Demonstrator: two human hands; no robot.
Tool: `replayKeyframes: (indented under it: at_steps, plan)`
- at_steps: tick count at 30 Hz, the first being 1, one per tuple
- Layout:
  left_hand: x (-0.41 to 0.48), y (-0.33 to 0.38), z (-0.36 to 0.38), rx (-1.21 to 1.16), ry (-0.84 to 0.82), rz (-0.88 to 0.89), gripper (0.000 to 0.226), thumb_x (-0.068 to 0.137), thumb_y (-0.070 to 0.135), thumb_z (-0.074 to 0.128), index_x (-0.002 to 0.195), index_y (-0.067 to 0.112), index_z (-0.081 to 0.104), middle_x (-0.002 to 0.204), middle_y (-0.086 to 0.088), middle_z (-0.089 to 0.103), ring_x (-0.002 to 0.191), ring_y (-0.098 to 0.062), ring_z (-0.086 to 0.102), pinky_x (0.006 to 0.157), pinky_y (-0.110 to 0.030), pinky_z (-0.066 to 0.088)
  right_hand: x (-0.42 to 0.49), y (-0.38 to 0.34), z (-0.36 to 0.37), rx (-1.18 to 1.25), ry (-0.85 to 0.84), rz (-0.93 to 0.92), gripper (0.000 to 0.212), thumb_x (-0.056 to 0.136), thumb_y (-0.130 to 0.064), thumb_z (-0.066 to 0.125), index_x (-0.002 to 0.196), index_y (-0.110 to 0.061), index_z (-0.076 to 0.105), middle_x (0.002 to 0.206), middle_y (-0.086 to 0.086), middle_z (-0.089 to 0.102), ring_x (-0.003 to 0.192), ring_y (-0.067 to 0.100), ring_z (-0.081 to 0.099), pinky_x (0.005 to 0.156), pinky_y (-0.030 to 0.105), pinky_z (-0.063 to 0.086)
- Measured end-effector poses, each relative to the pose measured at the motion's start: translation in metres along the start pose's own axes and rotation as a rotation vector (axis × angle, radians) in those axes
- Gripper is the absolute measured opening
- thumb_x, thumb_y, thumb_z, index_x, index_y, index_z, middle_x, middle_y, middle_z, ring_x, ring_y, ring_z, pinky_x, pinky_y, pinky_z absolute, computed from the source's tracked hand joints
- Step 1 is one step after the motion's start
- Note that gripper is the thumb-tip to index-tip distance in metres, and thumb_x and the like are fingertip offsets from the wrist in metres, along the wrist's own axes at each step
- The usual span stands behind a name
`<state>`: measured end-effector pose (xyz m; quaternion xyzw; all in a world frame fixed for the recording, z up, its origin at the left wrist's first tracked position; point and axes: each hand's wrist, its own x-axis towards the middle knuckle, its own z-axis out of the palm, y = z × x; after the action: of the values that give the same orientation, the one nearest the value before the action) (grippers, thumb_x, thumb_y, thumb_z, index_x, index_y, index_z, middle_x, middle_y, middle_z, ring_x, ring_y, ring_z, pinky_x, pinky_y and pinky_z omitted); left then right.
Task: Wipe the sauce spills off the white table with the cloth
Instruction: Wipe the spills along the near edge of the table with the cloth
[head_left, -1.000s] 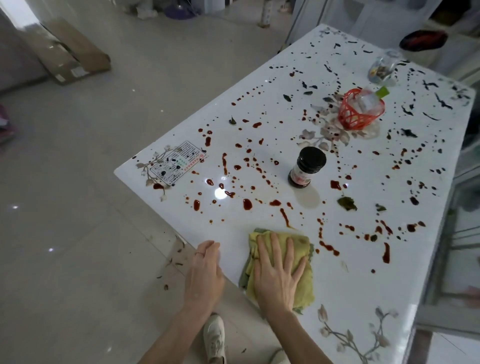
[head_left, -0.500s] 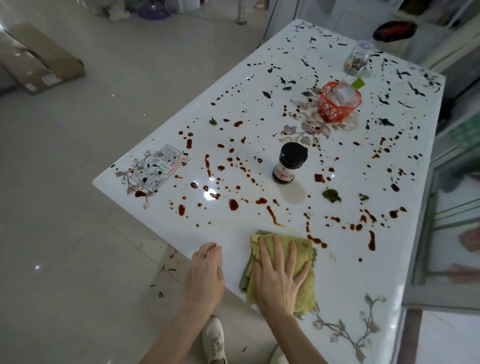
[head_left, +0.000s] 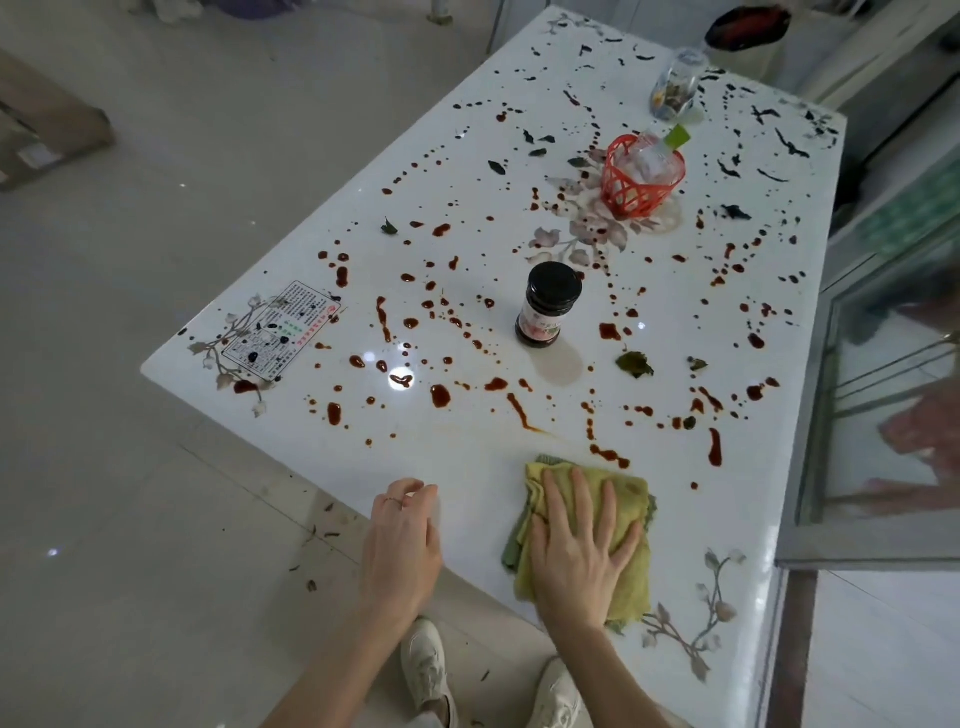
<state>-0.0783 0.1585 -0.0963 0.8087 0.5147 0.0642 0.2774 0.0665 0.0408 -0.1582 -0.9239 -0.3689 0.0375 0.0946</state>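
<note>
A folded yellow-green cloth (head_left: 631, 506) lies on the white table (head_left: 467, 467) near its front edge. My right hand (head_left: 576, 545) presses flat on the cloth, fingers spread and straight. My left hand (head_left: 402, 545) rests at the table's front edge to the left of the cloth, fingers loosely bent and holding nothing. Red-brown sauce spills (head_left: 441, 396) dot most of the tabletop beyond the cloth, with a long streak (head_left: 521, 410) just ahead of it. Darker splashes (head_left: 769, 117) cover the far end.
A dark jar (head_left: 545, 306) with a black lid stands mid-table. Behind it are a red basket (head_left: 641, 174) and a clear glass jar (head_left: 675, 85). A printed card (head_left: 280, 330) lies at the left corner. Green leaf bits (head_left: 635, 364) lie scattered. A glass door (head_left: 883, 389) stands right.
My right hand has pushed the cloth a little forward and to the right on the table. The left hand has stayed at the table edge. My view has shifted.
</note>
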Motion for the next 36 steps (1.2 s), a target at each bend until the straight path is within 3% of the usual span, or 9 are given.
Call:
replayKeyframes:
  at_steps: [7, 15, 20, 27, 31, 36]
  plan:
    - [-0.003, 0.008, 0.000, -0.013, -0.022, 0.043, 0.039, 0.089, 0.009, 0.053, 0.128, 0.015, 0.052, 0.128, -0.001, 0.048, 0.111, -0.015, 0.044, 0.086, -0.022, 0.045, -0.003, -0.016, 0.003, 0.010, -0.015, -0.179, 0.048, 0.096, -0.047, 0.034, 0.141, -0.043, 0.047, 0.153, -0.007, 0.041, 0.145, 0.029, 0.027, 0.114, 0.065, 0.011]
    - [-0.008, 0.015, 0.002, -0.059, -0.020, 0.072, 0.039, 0.087, 0.005, 0.055, 0.125, 0.013, 0.054, 0.127, -0.006, 0.050, 0.110, -0.018, 0.046, 0.086, -0.025, 0.047, -0.004, 0.026, -0.003, 0.020, 0.006, 0.026, 0.049, 0.098, -0.050, 0.027, 0.146, -0.045, 0.037, 0.157, -0.007, 0.034, 0.147, 0.026, 0.022, 0.114, 0.064, 0.012]
    - [-0.016, 0.019, 0.010, -0.060, -0.036, 0.086, 0.039, 0.087, 0.005, 0.055, 0.125, 0.014, 0.055, 0.127, -0.005, 0.050, 0.112, -0.018, 0.047, 0.088, -0.026, 0.048, -0.038, 0.026, -0.004, -0.001, -0.012, -0.050, 0.051, 0.097, -0.051, 0.030, 0.146, -0.043, 0.041, 0.158, -0.007, 0.033, 0.148, 0.028, 0.023, 0.115, 0.064, 0.011]
    - [-0.018, 0.030, 0.016, -0.047, -0.036, 0.101, 0.037, 0.087, 0.005, 0.055, 0.123, 0.016, 0.055, 0.126, -0.002, 0.050, 0.109, -0.016, 0.047, 0.084, -0.025, 0.049, 0.017, 0.050, -0.012, -0.020, -0.037, -0.030, 0.051, 0.099, -0.054, 0.023, 0.148, -0.046, 0.033, 0.158, -0.007, 0.032, 0.148, 0.025, 0.018, 0.116, 0.059, 0.004]
    - [-0.024, 0.031, 0.017, -0.035, -0.029, 0.097, 0.038, 0.085, 0.001, 0.054, 0.121, 0.016, 0.056, 0.124, -0.003, 0.051, 0.106, -0.017, 0.047, 0.081, -0.026, 0.050, -0.003, 0.054, -0.016, -0.004, -0.023, -0.027, 0.052, 0.099, -0.052, 0.027, 0.150, -0.042, 0.033, 0.158, -0.006, 0.032, 0.148, 0.027, 0.021, 0.115, 0.060, 0.008]
    - [-0.025, 0.040, 0.022, -0.033, -0.040, 0.080, 0.038, 0.086, 0.001, 0.054, 0.121, 0.015, 0.056, 0.125, -0.003, 0.051, 0.110, -0.018, 0.047, 0.085, -0.027, 0.049, -0.040, 0.081, -0.024, -0.023, -0.056, -0.161, 0.053, 0.096, -0.050, 0.034, 0.148, -0.043, 0.037, 0.157, -0.007, 0.035, 0.148, 0.026, 0.024, 0.114, 0.063, 0.015]
